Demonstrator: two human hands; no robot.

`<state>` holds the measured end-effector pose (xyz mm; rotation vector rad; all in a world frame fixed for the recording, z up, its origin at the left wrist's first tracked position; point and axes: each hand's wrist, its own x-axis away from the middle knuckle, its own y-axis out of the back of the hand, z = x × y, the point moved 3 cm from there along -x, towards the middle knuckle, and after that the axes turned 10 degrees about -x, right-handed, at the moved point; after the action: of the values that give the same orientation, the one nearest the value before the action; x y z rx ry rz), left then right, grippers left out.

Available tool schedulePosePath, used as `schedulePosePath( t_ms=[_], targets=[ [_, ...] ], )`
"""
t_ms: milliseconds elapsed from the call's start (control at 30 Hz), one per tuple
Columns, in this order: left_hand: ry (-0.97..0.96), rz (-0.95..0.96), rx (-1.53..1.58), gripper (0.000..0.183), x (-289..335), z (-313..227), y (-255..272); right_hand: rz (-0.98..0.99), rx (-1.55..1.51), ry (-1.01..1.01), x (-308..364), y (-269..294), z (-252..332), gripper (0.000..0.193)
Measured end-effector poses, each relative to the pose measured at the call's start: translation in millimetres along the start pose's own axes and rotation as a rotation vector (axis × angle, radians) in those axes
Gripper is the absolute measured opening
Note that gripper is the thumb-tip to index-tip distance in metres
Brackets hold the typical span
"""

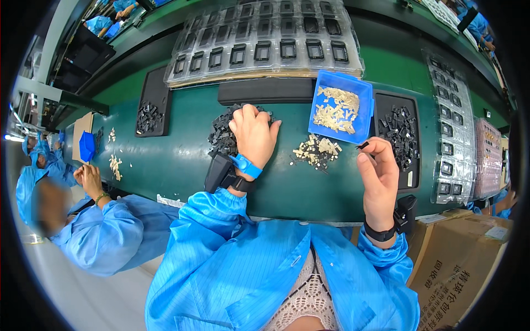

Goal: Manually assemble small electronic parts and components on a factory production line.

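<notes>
My left hand (253, 135) rests on a heap of small black plastic pieces (222, 135), its fingers curled down into them. The fingertips are hidden, so what they grip cannot be seen. My right hand (380, 174) pinches a small black piece (362, 145) between thumb and forefinger, just below a blue plastic bin (371, 105). Pale cream-coloured small pieces (338, 107) lie inside this bin. Between my hands is a loose mixed pile of cream and black bits (317, 151) on the green table (290, 193).
Black trays with black parts (148, 118) (398, 129) stand at left and right. Clear blister trays of black frames (262, 51) are stacked at the back, with another blister tray (448, 149) at right. A co-worker's hand (91, 179) is at left; a cardboard box (464, 265) stands lower right.
</notes>
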<state>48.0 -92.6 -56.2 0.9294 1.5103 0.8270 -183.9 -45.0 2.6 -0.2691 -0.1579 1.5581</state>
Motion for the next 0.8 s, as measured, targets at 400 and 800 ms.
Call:
schedulePosePath(
  t_ms=[400,800],
  targets=[
    [0.209,0.576,1.012,0.011,13,-44,58,0.081,-0.011,-0.050,0,-15,-18,0.022],
    [0.209,0.478,1.337,0.019,26,-60,84,0.139,-0.107,0.083,9,-27,-5,0.025]
  ],
)
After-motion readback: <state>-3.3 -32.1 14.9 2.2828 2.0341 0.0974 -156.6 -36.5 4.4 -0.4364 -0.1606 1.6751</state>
